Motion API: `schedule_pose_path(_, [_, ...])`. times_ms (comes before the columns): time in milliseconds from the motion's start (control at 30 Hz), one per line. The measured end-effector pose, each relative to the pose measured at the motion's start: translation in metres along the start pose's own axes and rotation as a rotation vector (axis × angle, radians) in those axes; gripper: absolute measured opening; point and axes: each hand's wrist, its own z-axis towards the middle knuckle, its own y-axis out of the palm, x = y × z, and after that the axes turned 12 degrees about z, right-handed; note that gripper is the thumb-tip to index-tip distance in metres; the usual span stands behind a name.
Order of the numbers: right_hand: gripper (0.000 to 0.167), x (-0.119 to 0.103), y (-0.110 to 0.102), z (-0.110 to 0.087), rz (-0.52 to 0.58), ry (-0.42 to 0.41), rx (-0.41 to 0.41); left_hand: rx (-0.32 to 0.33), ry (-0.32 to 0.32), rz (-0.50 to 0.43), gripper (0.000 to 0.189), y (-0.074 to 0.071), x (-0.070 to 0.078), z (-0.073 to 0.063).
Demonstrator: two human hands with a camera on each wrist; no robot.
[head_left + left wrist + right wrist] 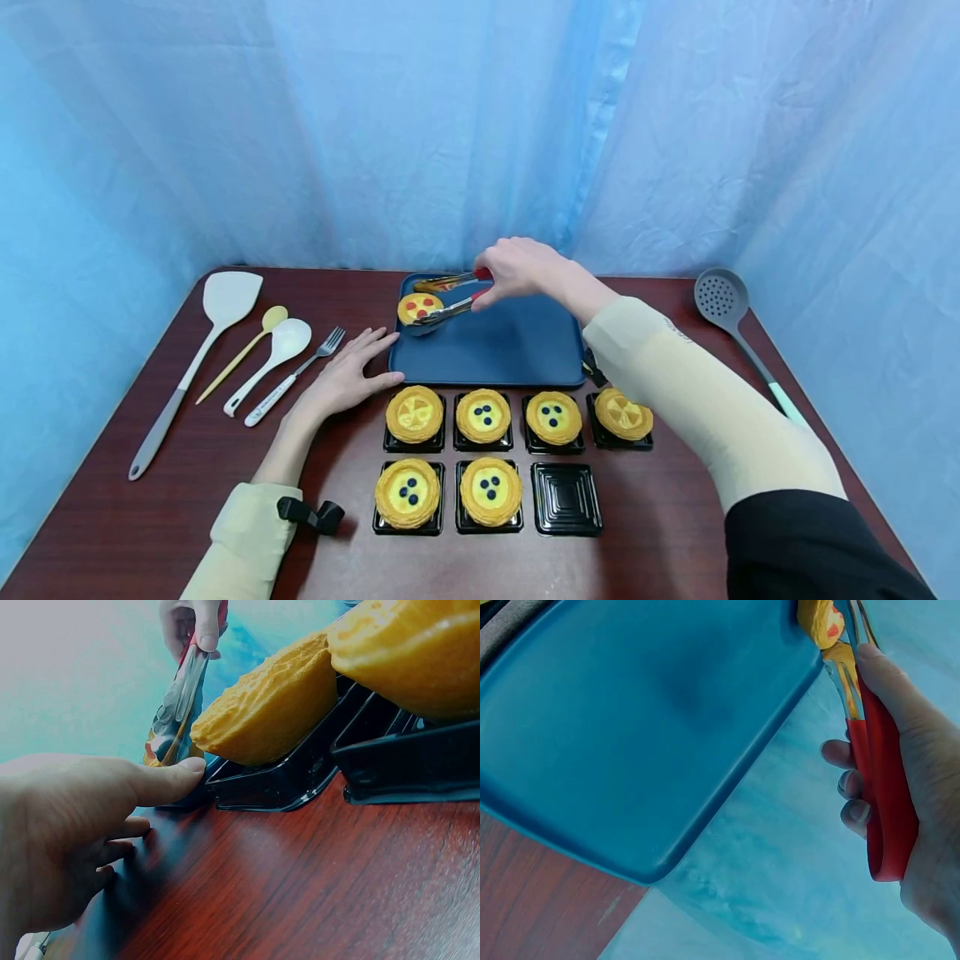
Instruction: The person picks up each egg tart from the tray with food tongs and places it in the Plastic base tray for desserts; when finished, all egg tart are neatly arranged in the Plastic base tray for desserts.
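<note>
My right hand (517,268) grips red-handled metal tongs (885,780) over the left part of a blue tray (517,342). The tongs' arms are spread on either side of an egg tart with red pieces on top (420,308), near the tray's left end. In the right wrist view this tart (819,621) shows beside the tong tips, partly cut off. My left hand (348,375) has its fingers extended at the tray's left front edge, with the thumb close to the corner. It holds nothing.
In front of the tray, several tarts (483,417) sit in black plastic trays, some topped with blueberries; one black tray (567,498) holds no tart. To the left lie a spatula (228,297), two spoons (291,339) and a fork (292,379). A slotted skimmer (722,297) lies at right.
</note>
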Motion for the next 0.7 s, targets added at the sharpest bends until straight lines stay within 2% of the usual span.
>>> schedule_pose_path(700, [0.065, 0.0021, 0.0008, -0.0010, -0.007, -0.009, -0.001, -0.002, -0.001, 0.002, 0.077, 0.0006, -0.0006, 0.0007])
